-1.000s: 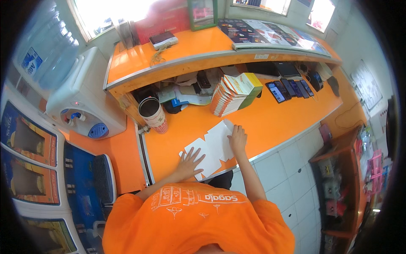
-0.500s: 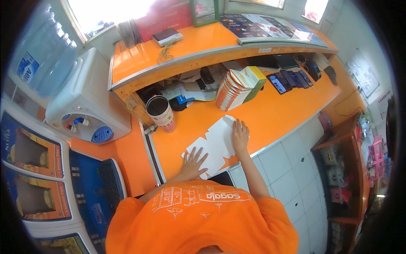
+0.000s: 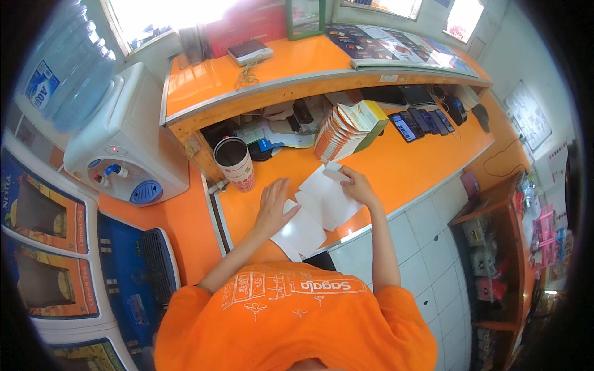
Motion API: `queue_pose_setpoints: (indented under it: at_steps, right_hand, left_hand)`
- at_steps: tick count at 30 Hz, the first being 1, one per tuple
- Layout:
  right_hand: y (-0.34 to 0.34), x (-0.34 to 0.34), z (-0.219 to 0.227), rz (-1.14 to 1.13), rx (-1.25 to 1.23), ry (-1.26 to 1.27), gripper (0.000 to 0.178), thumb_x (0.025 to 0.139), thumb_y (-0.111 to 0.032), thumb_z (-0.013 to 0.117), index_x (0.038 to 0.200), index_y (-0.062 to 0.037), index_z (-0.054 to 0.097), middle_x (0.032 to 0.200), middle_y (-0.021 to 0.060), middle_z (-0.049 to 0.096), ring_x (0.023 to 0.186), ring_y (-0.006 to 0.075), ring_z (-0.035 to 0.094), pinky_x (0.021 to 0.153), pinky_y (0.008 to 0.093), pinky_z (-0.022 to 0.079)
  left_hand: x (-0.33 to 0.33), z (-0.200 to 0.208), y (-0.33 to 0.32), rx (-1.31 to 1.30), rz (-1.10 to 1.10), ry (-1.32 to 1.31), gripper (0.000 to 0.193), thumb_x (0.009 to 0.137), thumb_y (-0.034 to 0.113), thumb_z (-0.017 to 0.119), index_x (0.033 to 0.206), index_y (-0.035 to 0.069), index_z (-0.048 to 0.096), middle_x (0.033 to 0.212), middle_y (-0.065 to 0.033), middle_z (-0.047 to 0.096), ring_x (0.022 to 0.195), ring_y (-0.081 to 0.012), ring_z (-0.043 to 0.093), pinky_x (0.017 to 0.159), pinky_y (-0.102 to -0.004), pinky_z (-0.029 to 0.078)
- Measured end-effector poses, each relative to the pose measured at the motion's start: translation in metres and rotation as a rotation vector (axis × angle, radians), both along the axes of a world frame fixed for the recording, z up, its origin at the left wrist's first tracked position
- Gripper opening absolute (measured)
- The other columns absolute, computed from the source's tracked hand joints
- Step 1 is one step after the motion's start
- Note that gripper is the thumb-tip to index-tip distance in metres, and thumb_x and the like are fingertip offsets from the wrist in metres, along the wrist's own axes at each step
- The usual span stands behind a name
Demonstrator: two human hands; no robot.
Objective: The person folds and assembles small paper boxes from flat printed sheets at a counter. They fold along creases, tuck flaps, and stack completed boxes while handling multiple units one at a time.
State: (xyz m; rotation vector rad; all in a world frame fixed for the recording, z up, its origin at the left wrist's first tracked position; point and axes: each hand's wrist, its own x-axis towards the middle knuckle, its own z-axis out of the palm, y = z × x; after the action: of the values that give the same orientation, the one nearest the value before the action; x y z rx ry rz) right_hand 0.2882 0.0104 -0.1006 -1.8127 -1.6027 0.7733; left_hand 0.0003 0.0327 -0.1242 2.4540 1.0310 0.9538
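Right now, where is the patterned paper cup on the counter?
In the head view, the patterned paper cup stands upright at the left end of the orange counter, above the left hand and beside the water dispenser.

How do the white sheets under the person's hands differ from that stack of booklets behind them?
The white sheets lie flat, spread loosely under both hands; the booklets stand on edge, packed in a row. The sheets look blank white; the booklets show orange-and-white covers. Both rest on the orange counter.
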Motion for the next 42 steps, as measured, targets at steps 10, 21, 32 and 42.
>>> queue_pose_setpoints:
  at_steps: [10, 21, 32, 42]
  right_hand:
    - [-0.039, -0.070, 0.083, -0.321, 0.712, -0.471, 0.025, 0.087, -0.010, 0.062, 0.110, -0.0009, 0.058, 0.105, 0.0181, 0.061, 0.097, 0.0283, 0.060, 0.082, 0.0389, 0.048]
    - [-0.064, -0.109, 0.104, -0.358, 0.549, 0.482, 0.013, 0.090, -0.005, 0.062, 0.101, 0.0021, 0.061, 0.080, 0.0043, 0.061, 0.068, 0.0105, 0.059, 0.063, 0.0245, 0.049]
    - [-0.065, -0.126, 0.105, -0.398, 0.929, -0.258, 0.027, 0.075, 0.005, 0.070, 0.101, -0.0015, 0.068, 0.082, 0.0108, 0.063, 0.071, 0.0238, 0.063, 0.060, 0.0316, 0.049]
    - [-0.065, -0.139, 0.106, -0.377, 0.937, -0.210, 0.028, 0.078, 0.004, 0.069, 0.106, 0.0004, 0.067, 0.081, 0.0118, 0.063, 0.070, 0.0234, 0.064, 0.060, 0.0303, 0.050]
  left_hand:
    - [0.037, 0.098, 0.009, -0.051, -0.114, -0.321, 0.031, 0.078, 0.004, 0.068, 0.109, 0.007, 0.063, 0.087, -0.0079, 0.058, 0.078, -0.0247, 0.062, 0.066, -0.0326, 0.053]
    - [0.041, 0.115, -0.018, 0.022, -0.112, -0.462, 0.021, 0.079, -0.001, 0.069, 0.098, 0.004, 0.066, 0.090, -0.0100, 0.064, 0.079, -0.0216, 0.065, 0.067, -0.0303, 0.053]
    - [0.030, 0.135, -0.024, -0.526, -0.150, -0.689, 0.022, 0.082, 0.002, 0.071, 0.102, -0.002, 0.064, 0.099, -0.0077, 0.067, 0.089, -0.0135, 0.065, 0.079, -0.0268, 0.052]
    - [0.028, 0.145, -0.024, -0.674, -0.224, -0.699, 0.021, 0.083, 0.002, 0.070, 0.103, -0.002, 0.064, 0.095, -0.0071, 0.067, 0.088, -0.0119, 0.064, 0.079, -0.0258, 0.051]
